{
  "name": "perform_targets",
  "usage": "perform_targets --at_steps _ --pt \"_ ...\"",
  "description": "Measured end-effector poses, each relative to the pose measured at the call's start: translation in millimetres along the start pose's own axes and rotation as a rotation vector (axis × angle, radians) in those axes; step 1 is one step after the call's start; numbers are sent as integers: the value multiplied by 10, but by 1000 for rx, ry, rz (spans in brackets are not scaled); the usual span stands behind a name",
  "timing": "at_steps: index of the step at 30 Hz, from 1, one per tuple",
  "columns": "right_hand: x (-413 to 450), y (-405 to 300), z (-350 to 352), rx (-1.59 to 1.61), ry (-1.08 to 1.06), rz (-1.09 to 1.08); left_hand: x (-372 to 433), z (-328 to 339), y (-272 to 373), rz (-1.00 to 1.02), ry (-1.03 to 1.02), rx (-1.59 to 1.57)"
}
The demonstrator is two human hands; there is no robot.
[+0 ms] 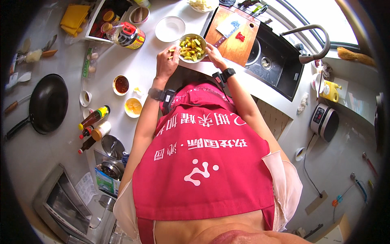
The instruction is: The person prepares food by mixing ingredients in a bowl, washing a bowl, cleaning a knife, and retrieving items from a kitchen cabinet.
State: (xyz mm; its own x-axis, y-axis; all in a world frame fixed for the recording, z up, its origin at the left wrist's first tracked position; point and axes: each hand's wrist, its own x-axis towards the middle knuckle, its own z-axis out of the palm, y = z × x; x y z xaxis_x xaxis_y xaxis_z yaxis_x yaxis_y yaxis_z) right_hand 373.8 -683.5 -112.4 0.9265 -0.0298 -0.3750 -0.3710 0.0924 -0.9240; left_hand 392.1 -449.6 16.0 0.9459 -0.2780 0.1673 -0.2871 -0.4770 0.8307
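Both of my hands are at a white bowl [186,58] of cut green vegetable pieces [192,48], possibly cucumber, at the front edge of the counter. My left hand [168,61] grips a pair of chopsticks [174,50] whose tips reach over the pieces, and its fingers are at the bowl's left side. On the opposite side, my right hand [215,55] holds the rim. A white bowl [170,29] stands just behind. To the right, a wooden cutting board [227,52] carries a cleaver [229,28] and a small heap of chopped red pepper [240,37].
Right of the board is a black sink [278,68] with a curved faucet [324,39]. At left stand a large sauce bottle [134,38], a bowl of dark red sauce [121,84], a bowl of yellow food [133,107], several bottles [95,117] and a frying pan [48,103].
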Motion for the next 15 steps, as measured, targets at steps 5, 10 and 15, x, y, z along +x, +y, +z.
perform_targets --at_steps 5,10,15 --pt "25 97 -51 120 -2 75 47 -41 222 52 -1 -39" --pt "33 50 -13 174 -29 85 78 68 -11 114 -56 -13" --pt "38 92 -38 168 -25 66 48 99 -145 -117 10 -355"
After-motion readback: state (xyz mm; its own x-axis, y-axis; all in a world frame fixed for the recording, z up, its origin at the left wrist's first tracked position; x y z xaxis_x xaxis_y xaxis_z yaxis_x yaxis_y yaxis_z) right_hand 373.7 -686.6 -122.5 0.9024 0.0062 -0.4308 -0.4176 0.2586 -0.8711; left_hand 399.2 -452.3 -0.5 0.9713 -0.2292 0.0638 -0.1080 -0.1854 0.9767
